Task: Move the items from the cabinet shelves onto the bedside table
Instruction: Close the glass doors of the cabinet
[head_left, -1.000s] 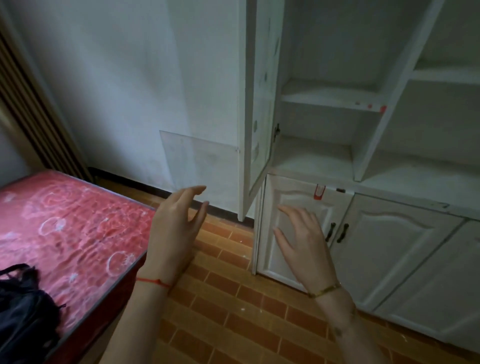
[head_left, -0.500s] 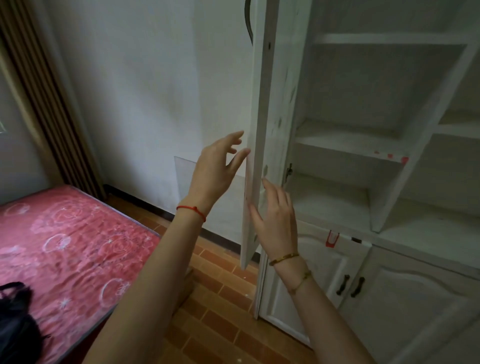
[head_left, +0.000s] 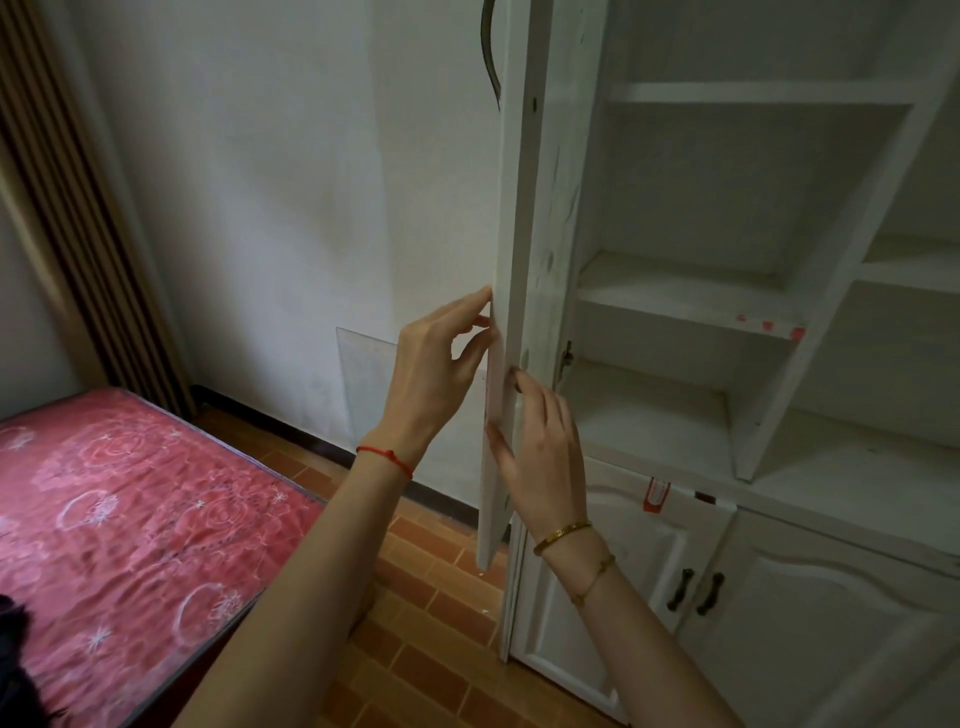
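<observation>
Both hands have risen from in front of the lower doors to the open cabinet door (head_left: 511, 322), which now fills the middle of the view edge-on. The left hand (head_left: 434, 366) sits on the door's outer side, fingertips touching its front edge, fingers fairly straight and holding nothing. The right hand (head_left: 540, 447) lies on the door's inner side, fingers extended flat along the edge and the thumb below; whether the thumb wraps the edge cannot be told. Neither grip has closed round anything. Bracketing the door from both sides like this probably serves to steady or swing it, to widen access or close it.

Right of the door, the shelves (head_left: 685, 306) hold no items that can be seen, so the task's things are not in view here, nor is any bedside counter; the moving may well be done already.

Below the shelves are the lower doors (head_left: 779, 613) with dark handles. Left of the door stands a plain white wall (head_left: 270, 208), with a brick-patterned floor (head_left: 431, 623) beneath and a red patterned bed (head_left: 130, 519) further left.
</observation>
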